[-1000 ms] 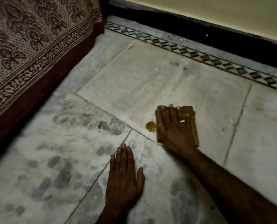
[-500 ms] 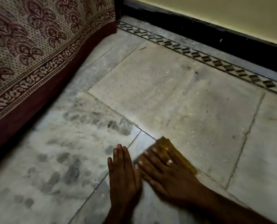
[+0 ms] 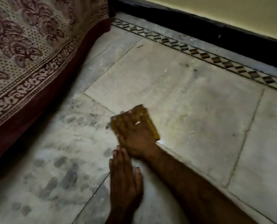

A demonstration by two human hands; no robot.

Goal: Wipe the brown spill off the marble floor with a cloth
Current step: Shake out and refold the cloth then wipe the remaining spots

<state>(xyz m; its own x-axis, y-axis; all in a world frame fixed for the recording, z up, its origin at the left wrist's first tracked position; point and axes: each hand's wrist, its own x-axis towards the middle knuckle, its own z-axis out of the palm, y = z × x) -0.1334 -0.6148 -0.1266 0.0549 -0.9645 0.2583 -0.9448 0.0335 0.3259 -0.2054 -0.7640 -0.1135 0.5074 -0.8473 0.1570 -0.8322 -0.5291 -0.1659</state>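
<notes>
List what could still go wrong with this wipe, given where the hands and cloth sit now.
1. The right hand covers most of the yellow cloth, so any brown liquid underneath may smear along the marble floor instead of lifting.
2. The stroke runs toward the patterned bedcover hanging to the floor; residue could reach it.
3. The left hand is pressed flat close by and may land on a wet patch.

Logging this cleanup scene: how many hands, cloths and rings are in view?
Hands: 2, left hand flat on the marble floor, right hand pressing the cloth
Yellow cloth: 1
Ring: 1
Total: 4
</notes>
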